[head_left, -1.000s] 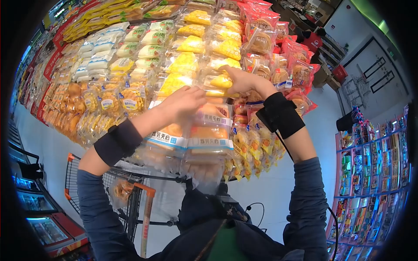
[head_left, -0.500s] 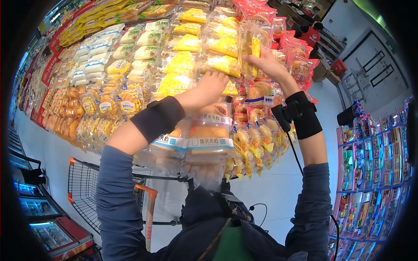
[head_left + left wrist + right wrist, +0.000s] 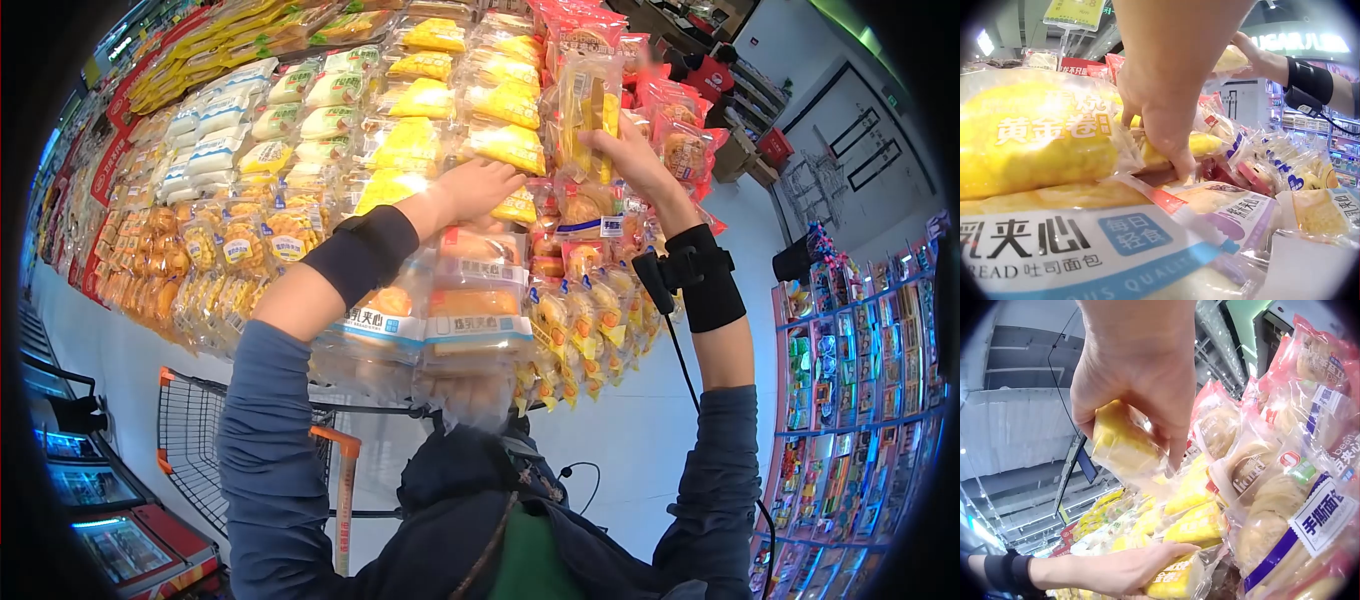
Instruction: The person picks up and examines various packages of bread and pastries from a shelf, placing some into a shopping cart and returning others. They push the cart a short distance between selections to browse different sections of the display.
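Observation:
My right hand (image 3: 645,160) is raised over the right part of the bread display. Its thumb and fingers pinch a yellow packaged bread roll (image 3: 1125,440) in clear wrap, lifted above the stacked packs. Lower and further left, my left hand (image 3: 478,188) reaches down into the column of yellow rolls. In the left wrist view its thumb and fingers straddle another yellow packaged roll (image 3: 1204,144), gripping it near one end. That same pack's printed end shows beside the left fingers in the right wrist view. More yellow rolls (image 3: 505,147) lie just behind the left hand.
White-and-blue toast packs (image 3: 480,328) line the display's near edge. Red-topped bread bags (image 3: 685,150) are piled at the right. A shopping cart (image 3: 195,430) with an orange-ended handle stands at lower left. Shelves of small goods (image 3: 860,400) stand far right.
My right hand has moved right and away from the yellow column, now with a yellow roll lifted in its fingers. My left hand has shifted right onto another yellow roll.

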The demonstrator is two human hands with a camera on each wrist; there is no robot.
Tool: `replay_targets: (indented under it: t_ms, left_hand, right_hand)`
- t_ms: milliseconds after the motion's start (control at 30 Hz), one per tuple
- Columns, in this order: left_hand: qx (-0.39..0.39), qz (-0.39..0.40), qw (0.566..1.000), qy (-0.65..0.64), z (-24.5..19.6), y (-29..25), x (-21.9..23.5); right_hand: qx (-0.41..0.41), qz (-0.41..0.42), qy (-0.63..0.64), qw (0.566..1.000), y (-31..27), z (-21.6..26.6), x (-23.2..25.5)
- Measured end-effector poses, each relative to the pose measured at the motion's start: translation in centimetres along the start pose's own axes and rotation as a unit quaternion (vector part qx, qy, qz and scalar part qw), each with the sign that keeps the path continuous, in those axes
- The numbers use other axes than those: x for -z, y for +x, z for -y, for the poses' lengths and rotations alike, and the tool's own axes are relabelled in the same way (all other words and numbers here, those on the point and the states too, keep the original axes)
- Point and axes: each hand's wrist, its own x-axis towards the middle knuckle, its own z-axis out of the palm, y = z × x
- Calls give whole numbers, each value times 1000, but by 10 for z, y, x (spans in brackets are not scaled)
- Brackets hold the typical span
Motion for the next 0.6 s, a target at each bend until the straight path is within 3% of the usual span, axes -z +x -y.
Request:
replay_targets:
  t_ms: [233,333,467,500,600]
  left_hand:
    - [51,-46,994,88,-14,-10,1]
    - [67,-26,993,94,-23,-41,23]
    - [29,-5,998,50,-21,-93,68]
    - [36,-17,998,43,-18,-107,76]
    - [60,-38,997,45,-10,-140,92]
  right_hand:
    - [37,17,32,999,17,13,-45]
    - [98,49,-151,982,32,-2,-55]
    - [182,118,-390,895,27,-2,-73]
    - [125,156,-403,893,26,-3,-78]
    - [126,197,-477,847,21,-7,-89]
